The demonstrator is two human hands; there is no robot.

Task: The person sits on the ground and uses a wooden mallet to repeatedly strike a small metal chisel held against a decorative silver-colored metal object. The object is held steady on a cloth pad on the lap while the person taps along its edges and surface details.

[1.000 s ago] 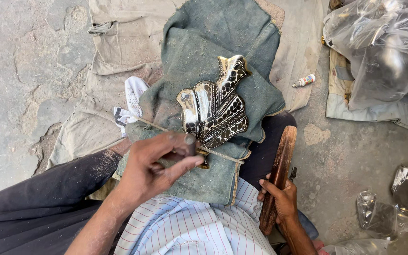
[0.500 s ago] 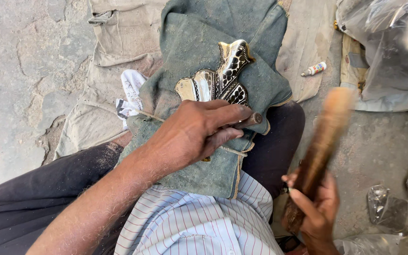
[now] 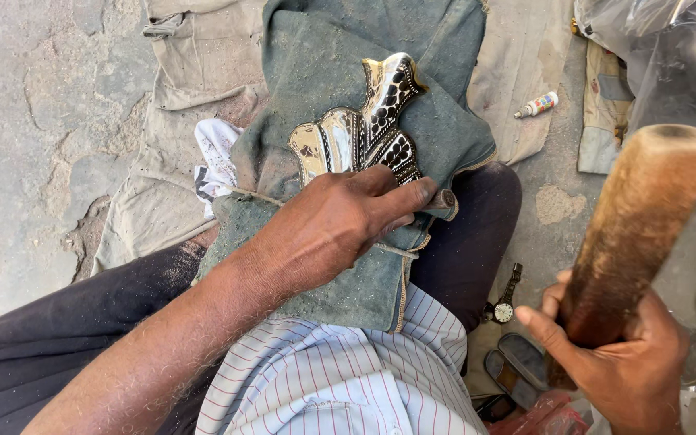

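— Where does the metal piece lie from the two hands?

— The shiny ornamental plate (image 3: 364,129), scalloped and patterned in black and brass, rests on a grey-green cloth (image 3: 340,266) spread over the person's lap. It sits straight ahead of the body, with its long axis running from near the left hand up and away to the right, the narrow tip farthest off.

— Which hand is nearer?

— The left hand (image 3: 340,221) by far. It lies on the lower edge of the plate, fingers curled and pressed together around a small metal punch (image 3: 443,199), whose round end pokes out beyond the fingertips. I think the working tip meets the plate under the fingers, but the hand hides that spot.

— And the right?

— The right hand (image 3: 622,362) is well apart, off to the right and nearer the body, fist closed around the lower end of a thick wooden mallet (image 3: 634,234). The stick is upright, its free end raised toward the camera, above and to the right of the punch.

— Anything else nearby?

— A wristwatch (image 3: 507,298) on the stone floor (image 3: 26,121) between leg and mallet, and a small tube (image 3: 536,105) further up.
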